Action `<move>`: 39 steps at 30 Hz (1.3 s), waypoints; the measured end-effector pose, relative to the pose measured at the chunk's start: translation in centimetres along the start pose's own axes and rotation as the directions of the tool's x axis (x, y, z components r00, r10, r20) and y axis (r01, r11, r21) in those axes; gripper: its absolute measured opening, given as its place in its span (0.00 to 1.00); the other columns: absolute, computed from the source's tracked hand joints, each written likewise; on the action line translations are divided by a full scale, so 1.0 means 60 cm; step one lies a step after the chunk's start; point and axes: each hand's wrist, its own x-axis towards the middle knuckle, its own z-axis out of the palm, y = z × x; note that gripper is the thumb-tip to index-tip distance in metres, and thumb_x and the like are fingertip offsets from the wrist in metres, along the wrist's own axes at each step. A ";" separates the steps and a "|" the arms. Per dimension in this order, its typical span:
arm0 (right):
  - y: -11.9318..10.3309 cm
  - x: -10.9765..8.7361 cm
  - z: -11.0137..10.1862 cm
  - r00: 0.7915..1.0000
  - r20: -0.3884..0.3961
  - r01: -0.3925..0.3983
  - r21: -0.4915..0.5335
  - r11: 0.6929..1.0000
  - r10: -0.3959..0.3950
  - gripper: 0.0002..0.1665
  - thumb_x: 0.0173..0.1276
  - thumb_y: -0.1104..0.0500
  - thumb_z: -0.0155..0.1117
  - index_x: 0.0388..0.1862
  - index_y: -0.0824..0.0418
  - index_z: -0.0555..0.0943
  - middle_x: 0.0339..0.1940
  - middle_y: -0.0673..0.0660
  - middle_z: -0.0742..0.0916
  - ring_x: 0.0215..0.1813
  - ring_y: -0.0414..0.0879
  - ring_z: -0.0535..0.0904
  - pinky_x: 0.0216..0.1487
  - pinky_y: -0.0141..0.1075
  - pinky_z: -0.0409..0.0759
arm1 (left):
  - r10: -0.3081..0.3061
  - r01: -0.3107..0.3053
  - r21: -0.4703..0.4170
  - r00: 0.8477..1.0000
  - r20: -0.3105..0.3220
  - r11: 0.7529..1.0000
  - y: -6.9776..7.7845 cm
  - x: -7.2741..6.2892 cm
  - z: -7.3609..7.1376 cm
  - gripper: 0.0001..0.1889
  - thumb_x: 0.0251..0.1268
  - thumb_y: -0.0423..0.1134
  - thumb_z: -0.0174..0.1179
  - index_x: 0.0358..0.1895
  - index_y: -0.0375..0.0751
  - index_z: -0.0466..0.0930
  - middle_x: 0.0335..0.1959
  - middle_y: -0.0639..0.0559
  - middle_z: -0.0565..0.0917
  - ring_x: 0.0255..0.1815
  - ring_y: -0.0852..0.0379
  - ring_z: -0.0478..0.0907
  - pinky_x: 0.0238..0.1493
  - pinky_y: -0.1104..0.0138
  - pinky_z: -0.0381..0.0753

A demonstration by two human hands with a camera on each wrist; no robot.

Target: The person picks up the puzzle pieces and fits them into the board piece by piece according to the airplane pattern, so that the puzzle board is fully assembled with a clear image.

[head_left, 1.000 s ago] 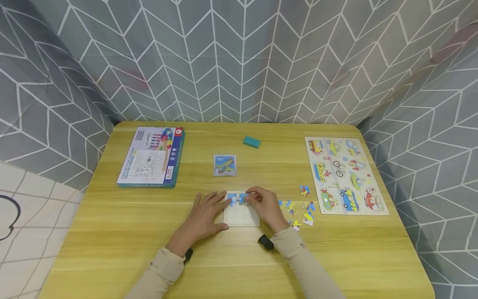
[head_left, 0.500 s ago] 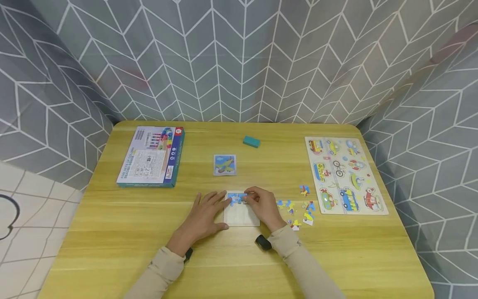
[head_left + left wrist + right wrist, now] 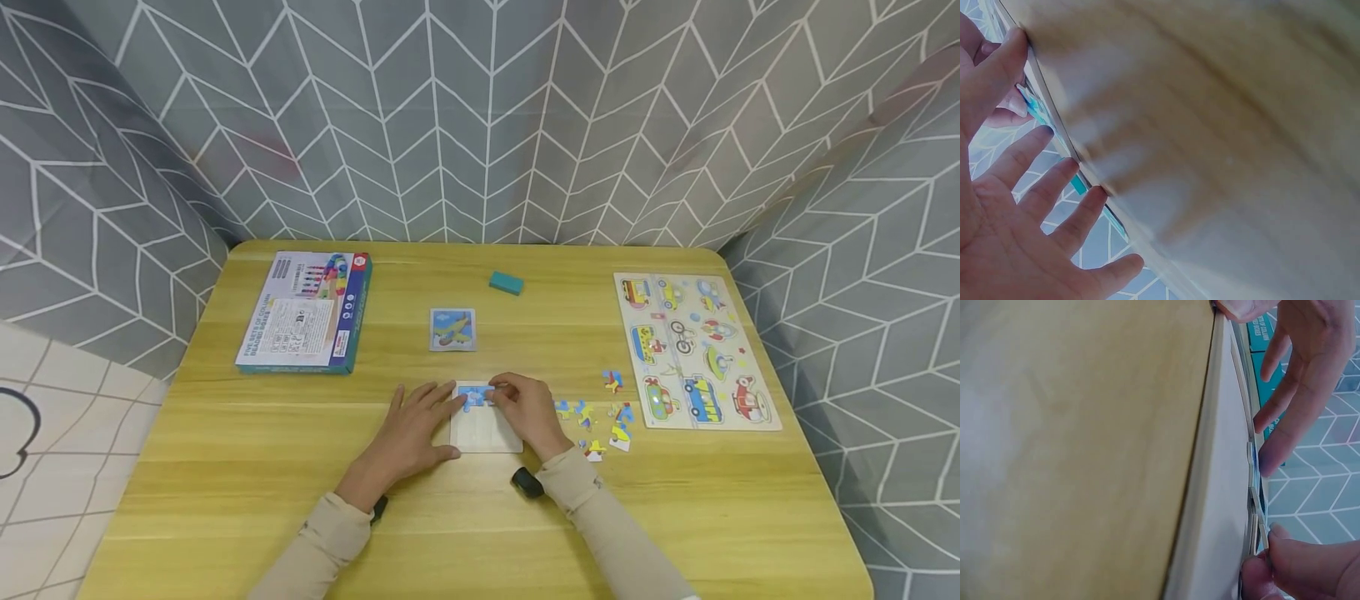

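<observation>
In the head view, a person works at a pale wooden tray (image 3: 486, 435) on the table (image 3: 300, 467), where blue puzzle pieces (image 3: 472, 396) lie along the far edge; the step in hand appears to be fitting the top row. The next move probably calls for settling the piece at the right fingertips flush with its neighbour. The left hand (image 3: 408, 429) lies along the tray's left side, an extended fingertip at the blue pieces; the right hand (image 3: 531, 412) has thumb and forefinger together at the row's right end. Loose pieces (image 3: 620, 437) lie right of the tray, a picture card (image 3: 452, 330) beyond it. In the left wrist view, the left hand's fingers are spread, with the thumb at the tray's edge. In the right wrist view, the right thumb and finger pinch a thin piece (image 3: 1264, 537); its printed face cannot be made out.
</observation>
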 end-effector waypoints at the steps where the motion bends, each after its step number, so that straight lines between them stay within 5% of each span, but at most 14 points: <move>1: -0.001 0.001 0.000 1.000 0.005 -0.007 -0.008 1.000 0.007 0.07 0.66 0.61 0.72 0.42 0.61 0.88 0.26 0.51 0.86 0.29 0.42 0.81 0.29 0.36 0.80 | -0.001 0.001 0.005 1.000 0.001 1.000 0.000 0.001 0.000 0.41 0.55 0.53 0.74 0.74 0.50 0.69 0.76 0.49 0.64 0.76 0.41 0.56 0.72 0.33 0.41; 15: -0.014 0.006 -0.006 0.997 0.060 -0.053 -0.079 0.995 0.057 0.10 0.67 0.59 0.71 0.40 0.65 0.83 0.22 0.50 0.80 0.23 0.42 0.72 0.25 0.34 0.72 | -0.019 0.014 0.091 0.999 0.047 0.996 0.010 0.010 -0.004 0.41 0.57 0.54 0.72 0.75 0.56 0.67 0.77 0.46 0.62 0.75 0.40 0.57 0.68 0.29 0.46; 39: -0.014 0.014 -0.001 0.988 0.068 -0.131 -0.092 0.987 0.138 0.13 0.64 0.58 0.74 0.37 0.62 0.79 0.21 0.50 0.77 0.23 0.43 0.70 0.25 0.34 0.69 | -0.045 0.039 0.090 0.997 0.070 0.995 0.017 0.013 -0.009 0.39 0.56 0.53 0.73 0.74 0.56 0.70 0.76 0.46 0.62 0.75 0.41 0.56 0.69 0.30 0.43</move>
